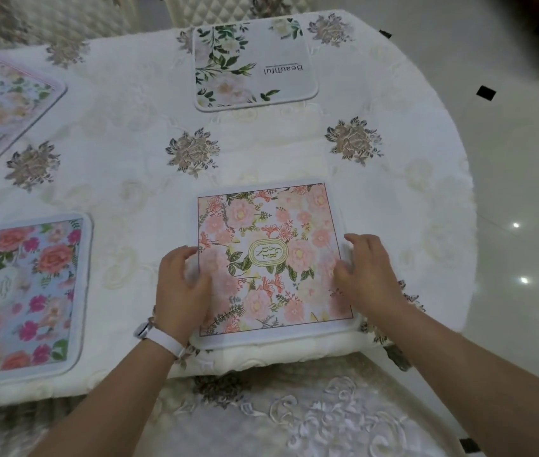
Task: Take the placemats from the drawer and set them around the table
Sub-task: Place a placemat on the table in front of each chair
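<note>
A pink floral placemat (271, 258) with an oval emblem lies flat at the table's near edge. My left hand (182, 285) rests on its left border and my right hand (367, 275) on its right border, fingers spread and pressing down. Three other placemats lie on the table: a white one with green leaves (254, 64) at the far side, a pale pastel one (4, 110) at the far left, and a blue one with bright roses (20, 298) at the near left.
The table (410, 192) is rounded and covered with a white embroidered cloth (129, 143). A padded chair seat (294, 417) sits under me at the near edge; another chair back (221, 8) stands at the far side. White tiled floor (525, 192) lies to the right.
</note>
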The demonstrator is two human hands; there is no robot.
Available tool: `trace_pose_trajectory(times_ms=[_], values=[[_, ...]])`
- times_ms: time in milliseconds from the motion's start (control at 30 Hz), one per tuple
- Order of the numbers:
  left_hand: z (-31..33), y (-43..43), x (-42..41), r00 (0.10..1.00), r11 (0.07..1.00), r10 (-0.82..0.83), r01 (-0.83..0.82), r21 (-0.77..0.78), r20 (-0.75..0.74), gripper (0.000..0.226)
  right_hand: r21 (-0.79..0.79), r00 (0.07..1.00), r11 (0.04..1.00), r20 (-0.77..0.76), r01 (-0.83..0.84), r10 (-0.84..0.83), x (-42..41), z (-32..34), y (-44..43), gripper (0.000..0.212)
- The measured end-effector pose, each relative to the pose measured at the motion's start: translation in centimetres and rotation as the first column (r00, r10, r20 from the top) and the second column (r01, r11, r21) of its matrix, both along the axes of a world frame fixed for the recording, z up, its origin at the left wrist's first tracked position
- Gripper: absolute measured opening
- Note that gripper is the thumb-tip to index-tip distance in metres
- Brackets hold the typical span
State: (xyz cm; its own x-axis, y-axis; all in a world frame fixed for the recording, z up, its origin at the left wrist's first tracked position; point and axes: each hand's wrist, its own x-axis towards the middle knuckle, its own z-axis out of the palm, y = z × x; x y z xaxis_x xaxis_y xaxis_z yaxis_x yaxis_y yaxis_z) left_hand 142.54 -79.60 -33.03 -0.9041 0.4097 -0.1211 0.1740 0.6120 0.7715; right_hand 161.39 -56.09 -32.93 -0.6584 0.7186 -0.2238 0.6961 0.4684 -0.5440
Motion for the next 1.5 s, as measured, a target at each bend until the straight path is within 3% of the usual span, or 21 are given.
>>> trace_pose_trajectory(times_ms=[133, 267, 400, 567, 833, 1000, 1300, 1400, 1500], values=[[-1.2, 2.4, -0.2, 0.921, 0.911, -0.389, 0.380, -0.160, -0.027, 0.062, 0.187, 0.963, 0.945, 0.024, -0.269, 0.269, -2.1, -0.9, 0.1, 0.046], [-2.4, 6.4, -2.3, 0.807, 0.796, -0.577, 0.521, -0.307, -0.126, 0.065, 0.239, 0.921, 0.892, 0.029, -0.384, 0.389, -6.6, -1.4, 0.7, 0.044], [-2.7, 10.6, -6.0, 0.818, 0.809, -0.553, 0.480, -0.339, -0.162, 0.063, 0.260, 0.899, 0.862, 0.067, -0.434, 0.432, -12.0, -1.6, 1.8, 0.046], [-4.1, 13.7, -7.7, 0.706, 0.657, -0.689, 0.511, -0.554, -0.166, 0.061, 0.248, 0.850, 0.814, 0.185, -0.526, 0.493, -15.3, -3.4, 2.6, 0.054], [-4.8, 14.3, -7.7, 0.688, 0.626, -0.700, 0.461, -0.630, -0.192, 0.060, 0.260, 0.860, 0.825, 0.246, -0.503, 0.447, -15.2, -4.5, 2.9, 0.061], [-4.9, 13.8, -7.8, 0.783, 0.682, -0.595, 0.373, -0.629, -0.181, 0.063, 0.259, 0.891, 0.861, 0.253, -0.438, 0.378, -14.3, -4.4, 4.2, 0.069], [-4.4, 6.5, -7.4, 0.959, 0.787, -0.249, 0.118, -0.606, -0.136, 0.077, 0.243, 0.949, 0.957, 0.306, -0.155, 0.076, -8.7, -3.9, 7.1, 0.071], [-3.7, 5.5, -3.6, 0.912, 0.800, -0.366, 0.206, -0.563, -0.186, 0.068, 0.227, 0.938, 0.932, 0.272, -0.281, 0.216, -7.9, -3.1, 3.8, 0.065], [-3.9, 6.4, -0.7, 0.792, 0.737, -0.587, 0.436, -0.517, -0.168, 0.061, 0.196, 0.841, 0.827, 0.255, -0.527, 0.476, -8.0, -3.4, -0.7, 0.059]])
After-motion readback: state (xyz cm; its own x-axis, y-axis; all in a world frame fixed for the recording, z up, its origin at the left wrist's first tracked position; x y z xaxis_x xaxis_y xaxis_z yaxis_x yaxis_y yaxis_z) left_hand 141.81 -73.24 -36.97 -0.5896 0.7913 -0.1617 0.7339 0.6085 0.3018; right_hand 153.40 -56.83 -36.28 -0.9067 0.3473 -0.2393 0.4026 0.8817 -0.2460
